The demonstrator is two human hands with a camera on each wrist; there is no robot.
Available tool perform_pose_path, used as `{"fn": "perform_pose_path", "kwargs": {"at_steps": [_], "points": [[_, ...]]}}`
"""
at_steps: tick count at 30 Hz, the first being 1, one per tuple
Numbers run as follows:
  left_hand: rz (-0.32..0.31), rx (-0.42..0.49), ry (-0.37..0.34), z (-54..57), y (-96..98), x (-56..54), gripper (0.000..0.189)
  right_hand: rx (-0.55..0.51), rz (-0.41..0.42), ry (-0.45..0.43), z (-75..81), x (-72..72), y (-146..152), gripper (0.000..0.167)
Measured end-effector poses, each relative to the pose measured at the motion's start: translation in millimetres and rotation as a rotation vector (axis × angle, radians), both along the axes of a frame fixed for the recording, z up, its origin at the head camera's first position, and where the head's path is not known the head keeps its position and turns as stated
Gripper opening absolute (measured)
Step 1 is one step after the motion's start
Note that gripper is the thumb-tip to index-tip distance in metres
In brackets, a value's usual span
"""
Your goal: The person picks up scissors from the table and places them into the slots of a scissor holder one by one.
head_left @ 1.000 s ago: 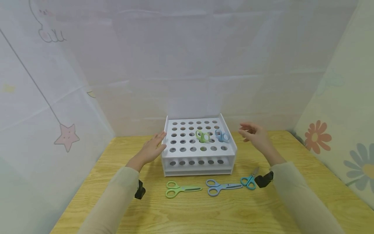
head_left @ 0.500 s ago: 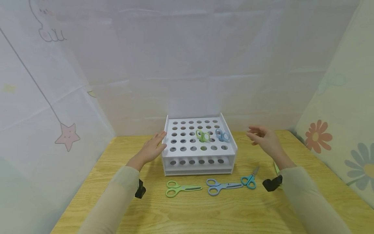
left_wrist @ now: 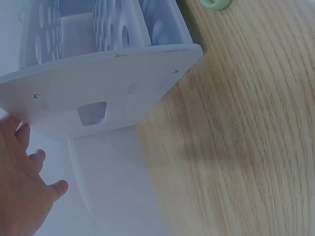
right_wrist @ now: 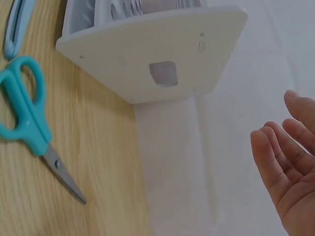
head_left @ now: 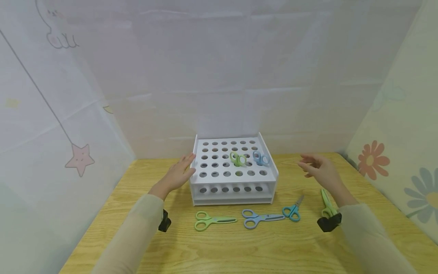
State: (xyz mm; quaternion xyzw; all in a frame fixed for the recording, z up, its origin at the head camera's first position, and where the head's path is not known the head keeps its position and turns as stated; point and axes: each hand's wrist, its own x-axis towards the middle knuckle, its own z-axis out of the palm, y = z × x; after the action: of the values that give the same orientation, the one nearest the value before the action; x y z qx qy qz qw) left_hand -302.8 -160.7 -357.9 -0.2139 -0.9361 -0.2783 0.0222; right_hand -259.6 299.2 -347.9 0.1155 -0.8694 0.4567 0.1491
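Note:
A white rack [head_left: 232,179] with rows of round holes stands on the table. Green-handled scissors [head_left: 238,159] and blue-handled scissors [head_left: 261,158] stick up from holes on its right half. My left hand [head_left: 176,174] touches the rack's left side panel with its fingertips, fingers fairly straight; the left wrist view shows this panel [left_wrist: 123,93] too. To the right of the rack my right hand [head_left: 319,169] hovers over the table, holding nothing, its fingers loosely bent. In the right wrist view, teal scissors [right_wrist: 27,108] lie on the table beside the rack.
In front of the rack lie green scissors [head_left: 213,220] and blue scissors [head_left: 261,218]. Another green pair [head_left: 326,201] lies at the right, partly behind my right wrist's camera. A pale patterned cloth [head_left: 226,76] hangs behind the wooden table [head_left: 239,251].
My right hand has moved to the right, away from the rack, uncovering the green scissors at the right. The left hand stays against the rack.

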Motion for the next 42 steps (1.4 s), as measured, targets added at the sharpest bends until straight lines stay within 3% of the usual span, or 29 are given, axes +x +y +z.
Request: {"fn": "perform_pose_path", "kwargs": {"at_steps": [9, 28, 42], "points": [[0.002, -0.018, 0.005, -0.2, -0.9, 0.3, 0.056, 0.05, -0.011, -0.033, -11.2, 4.8, 18, 0.049], [-0.003, -0.016, 0.004, 1.5, -0.3, 1.4, 0.056, 0.113, -0.048, -0.072, -19.4, 16.8, 50, 0.054], [-0.006, -0.014, 0.017, 1.0, -0.2, 0.9, 0.056, 0.173, -0.067, -0.143, -32.5, 17.0, 67, 0.056]]}}
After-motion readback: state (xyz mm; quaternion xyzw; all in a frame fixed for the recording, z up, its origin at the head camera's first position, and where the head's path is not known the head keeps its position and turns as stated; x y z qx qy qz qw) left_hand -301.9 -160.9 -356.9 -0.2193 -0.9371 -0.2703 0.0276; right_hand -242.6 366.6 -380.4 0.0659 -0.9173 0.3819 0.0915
